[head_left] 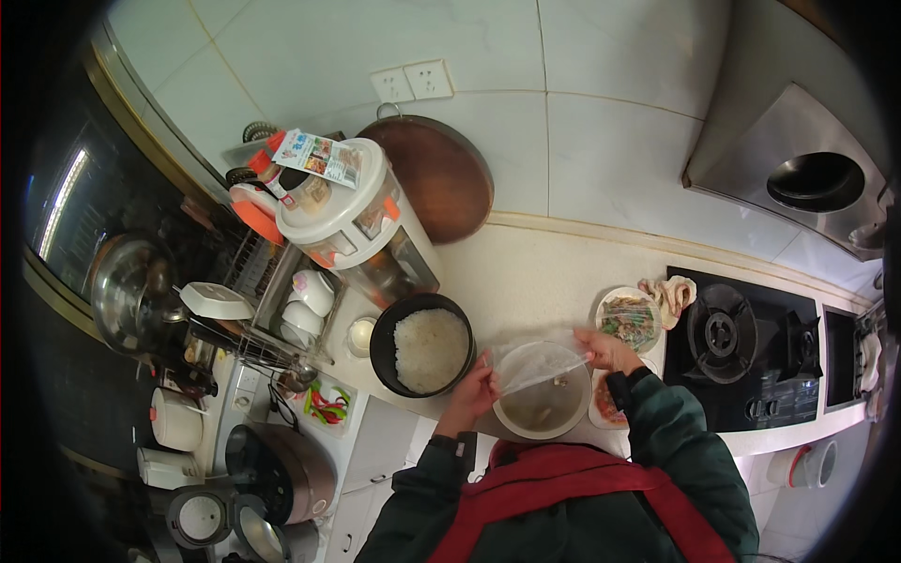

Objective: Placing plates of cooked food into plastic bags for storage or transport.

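Over a large bowl of soup [542, 415] I see clear plastic film [536, 366] stretched between my two hands, covering the bowl's far part. My left hand [475, 390] grips the film at the bowl's left rim. On the right side, my right hand [607, 352] pinches the film near the far right rim. Left of the bowl stands a dark pot of cooked white rice [431, 350]. A film-covered dish of meat and greens [628, 320] sits beyond my right hand, and another dish with reddish food [609, 401] is partly hidden by my right wrist.
A gas hob [746, 352] with a folded cloth [672, 295] at its edge is on the right. Left stand a white-lidded container [359, 211], a dish rack with bowls [306, 310] and a tray of red and green peppers [327, 407]. A round wooden board [436, 176] leans on the wall.
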### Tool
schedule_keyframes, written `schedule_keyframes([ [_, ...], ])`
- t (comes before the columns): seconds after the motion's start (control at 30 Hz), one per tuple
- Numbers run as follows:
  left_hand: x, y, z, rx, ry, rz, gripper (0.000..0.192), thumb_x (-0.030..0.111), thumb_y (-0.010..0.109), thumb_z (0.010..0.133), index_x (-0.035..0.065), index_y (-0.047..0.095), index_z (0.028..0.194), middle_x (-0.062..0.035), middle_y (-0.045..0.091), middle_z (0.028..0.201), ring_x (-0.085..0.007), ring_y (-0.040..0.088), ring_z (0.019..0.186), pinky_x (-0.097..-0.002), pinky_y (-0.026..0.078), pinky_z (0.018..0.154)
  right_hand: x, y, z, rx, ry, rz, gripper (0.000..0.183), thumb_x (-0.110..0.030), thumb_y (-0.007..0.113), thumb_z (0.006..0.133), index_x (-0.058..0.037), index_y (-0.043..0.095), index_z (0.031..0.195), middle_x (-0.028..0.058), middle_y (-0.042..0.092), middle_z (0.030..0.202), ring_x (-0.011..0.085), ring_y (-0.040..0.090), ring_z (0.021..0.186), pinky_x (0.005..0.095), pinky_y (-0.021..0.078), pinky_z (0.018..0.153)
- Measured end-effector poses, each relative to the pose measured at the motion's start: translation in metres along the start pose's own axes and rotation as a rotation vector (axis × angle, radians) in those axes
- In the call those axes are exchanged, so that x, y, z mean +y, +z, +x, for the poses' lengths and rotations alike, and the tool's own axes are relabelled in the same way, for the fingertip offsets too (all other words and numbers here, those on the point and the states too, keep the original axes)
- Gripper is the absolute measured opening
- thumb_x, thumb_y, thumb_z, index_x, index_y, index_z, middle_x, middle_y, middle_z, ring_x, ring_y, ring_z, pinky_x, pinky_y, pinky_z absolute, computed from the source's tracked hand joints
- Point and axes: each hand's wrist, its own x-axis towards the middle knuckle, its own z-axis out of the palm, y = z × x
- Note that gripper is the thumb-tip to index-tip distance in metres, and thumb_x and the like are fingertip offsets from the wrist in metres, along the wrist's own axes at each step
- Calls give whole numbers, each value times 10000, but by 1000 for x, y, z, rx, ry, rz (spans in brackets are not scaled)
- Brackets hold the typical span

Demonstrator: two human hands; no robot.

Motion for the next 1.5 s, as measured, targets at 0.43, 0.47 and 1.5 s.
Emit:
schedule_keyframes([
  [0.43,-17,-16,-29,-115,-24,-38,436,57,382,828,132,335,1255,-33,438,537,-156,454,461,-287,394,440,41,-10,-55,-169,-63,128,182,-202,488,869,-40,546,926,1,576,727,46,495,509,123,352,325],
  [0.47,-21,-23,-27,20,63,113,349,67,392,828,94,394,1175,-38,438,529,-164,458,445,-298,399,423,43,-11,-55,-157,-41,154,191,-204,487,869,-38,545,941,1,578,728,48,484,492,122,348,324],
  [1.5,-15,133,-97,77,945,1486,216,125,674,658,36,496,740,-15,460,618,-87,413,568,-230,361,510,10,32,-194,-233,-572,-100,220,66,634,700,-23,541,878,0,557,672,65,493,501,210,363,380],
])
